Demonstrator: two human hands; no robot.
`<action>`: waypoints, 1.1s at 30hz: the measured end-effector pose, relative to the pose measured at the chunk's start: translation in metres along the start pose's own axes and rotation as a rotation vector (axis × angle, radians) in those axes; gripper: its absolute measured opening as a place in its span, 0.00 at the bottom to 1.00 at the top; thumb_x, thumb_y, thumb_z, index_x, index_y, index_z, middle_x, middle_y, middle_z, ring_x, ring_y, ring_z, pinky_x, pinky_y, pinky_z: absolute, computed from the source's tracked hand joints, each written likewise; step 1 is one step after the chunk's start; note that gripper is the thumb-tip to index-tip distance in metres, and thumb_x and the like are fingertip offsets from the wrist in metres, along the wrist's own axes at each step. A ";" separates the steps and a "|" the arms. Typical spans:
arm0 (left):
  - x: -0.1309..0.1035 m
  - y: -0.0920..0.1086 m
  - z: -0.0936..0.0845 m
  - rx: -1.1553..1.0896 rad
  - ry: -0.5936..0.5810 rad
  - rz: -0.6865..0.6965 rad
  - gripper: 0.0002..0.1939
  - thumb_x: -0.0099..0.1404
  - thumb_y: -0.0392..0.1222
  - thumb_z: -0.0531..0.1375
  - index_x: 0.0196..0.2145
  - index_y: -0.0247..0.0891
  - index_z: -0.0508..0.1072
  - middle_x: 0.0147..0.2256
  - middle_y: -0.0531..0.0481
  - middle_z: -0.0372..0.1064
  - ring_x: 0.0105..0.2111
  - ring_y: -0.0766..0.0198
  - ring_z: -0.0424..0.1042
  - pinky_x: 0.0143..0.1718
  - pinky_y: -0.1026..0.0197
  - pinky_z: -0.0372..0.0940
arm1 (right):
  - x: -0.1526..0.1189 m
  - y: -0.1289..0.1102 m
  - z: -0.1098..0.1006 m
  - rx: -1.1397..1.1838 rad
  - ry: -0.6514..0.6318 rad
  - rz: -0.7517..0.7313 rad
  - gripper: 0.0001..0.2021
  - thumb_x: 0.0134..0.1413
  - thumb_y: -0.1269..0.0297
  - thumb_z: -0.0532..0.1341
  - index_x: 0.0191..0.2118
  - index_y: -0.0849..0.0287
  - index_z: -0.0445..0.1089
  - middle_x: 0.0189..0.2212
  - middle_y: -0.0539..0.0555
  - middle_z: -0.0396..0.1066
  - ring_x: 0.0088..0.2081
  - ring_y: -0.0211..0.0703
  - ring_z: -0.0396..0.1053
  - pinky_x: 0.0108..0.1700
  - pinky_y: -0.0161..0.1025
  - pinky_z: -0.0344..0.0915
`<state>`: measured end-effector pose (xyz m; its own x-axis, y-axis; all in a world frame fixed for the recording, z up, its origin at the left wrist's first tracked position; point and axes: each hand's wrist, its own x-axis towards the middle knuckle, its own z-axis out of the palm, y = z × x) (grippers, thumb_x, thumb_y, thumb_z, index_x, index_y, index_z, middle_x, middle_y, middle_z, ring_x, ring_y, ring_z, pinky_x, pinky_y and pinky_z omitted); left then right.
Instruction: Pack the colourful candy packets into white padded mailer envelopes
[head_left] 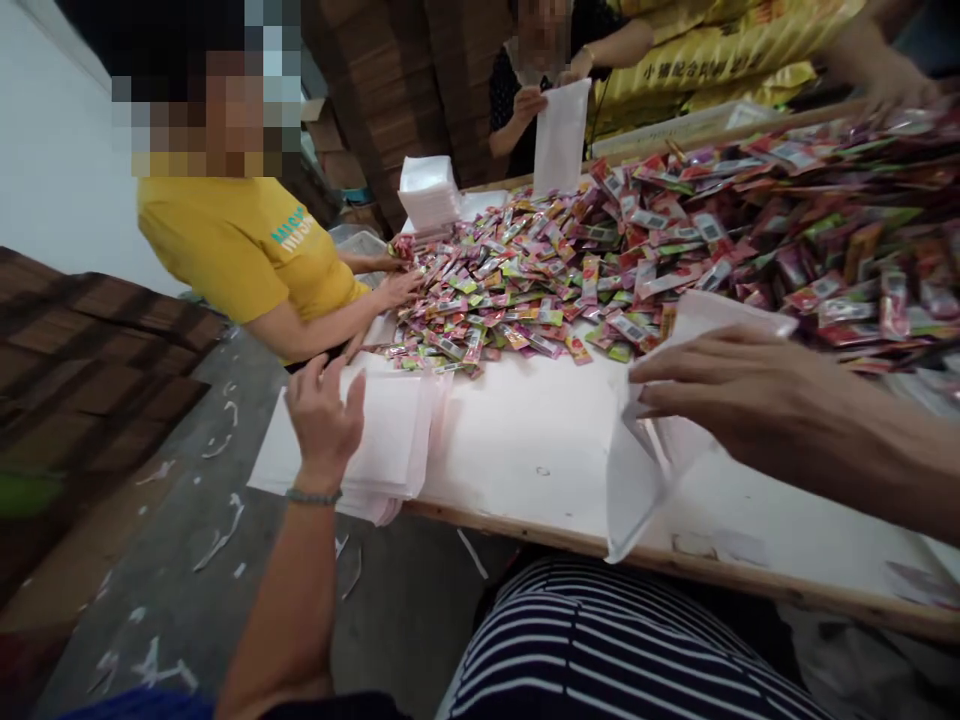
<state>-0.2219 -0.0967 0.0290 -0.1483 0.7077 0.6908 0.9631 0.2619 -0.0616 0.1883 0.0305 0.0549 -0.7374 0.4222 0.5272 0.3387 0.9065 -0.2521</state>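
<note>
A white desk (517, 430) with a wooden edge stands in a room stacked with brown boxes (375, 80). Above its near side, a white bag (634, 500) hangs tilted, a lower corner reaching the desk's edge; the right hand (705, 385) seems clamped on it where creases gather, its thumb hidden. Such a shallow hold could let the thin bag slip or crumple. The left hand (322, 420), fingers apart and gripping nothing, is at a stack of bags (382, 430); touching or just above, I cannot tell. That stack overhangs the desk, so a nudge could spill it onto the floor (180, 540). Beyond lie heaped packets (525, 290), with a person in yellow (232, 250) reaching in.
</note>
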 end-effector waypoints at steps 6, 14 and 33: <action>-0.065 0.082 -0.035 -0.296 0.202 -0.002 0.18 0.66 0.39 0.56 0.53 0.40 0.68 0.51 0.39 0.69 0.52 0.49 0.67 0.53 0.43 0.62 | 0.009 0.001 -0.012 -0.088 0.011 -0.114 0.17 0.58 0.72 0.48 0.35 0.47 0.72 0.36 0.48 0.75 0.40 0.44 0.71 0.52 0.50 0.58; -0.027 0.216 -0.008 -0.705 -0.020 0.231 0.53 0.53 0.54 0.68 0.67 0.42 0.43 0.62 0.33 0.55 0.57 0.44 0.64 0.50 0.44 0.68 | 0.051 0.005 -0.031 -0.095 -0.071 -0.014 0.17 0.59 0.73 0.46 0.33 0.58 0.72 0.27 0.47 0.67 0.36 0.36 0.67 0.49 0.42 0.56; -0.078 0.134 0.069 -0.424 -0.639 0.489 0.30 0.50 0.22 0.49 0.46 0.39 0.76 0.45 0.46 0.77 0.44 0.54 0.76 0.48 0.52 0.72 | -0.097 0.085 0.101 -0.181 -0.272 0.776 0.11 0.61 0.66 0.57 0.44 0.65 0.73 0.43 0.64 0.72 0.45 0.50 0.67 0.46 0.41 0.61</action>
<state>-0.0965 -0.0720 -0.0827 0.3241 0.9385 0.1187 0.9344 -0.3373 0.1151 0.2299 0.0658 -0.0997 -0.3640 0.9306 0.0383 0.8792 0.3569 -0.3157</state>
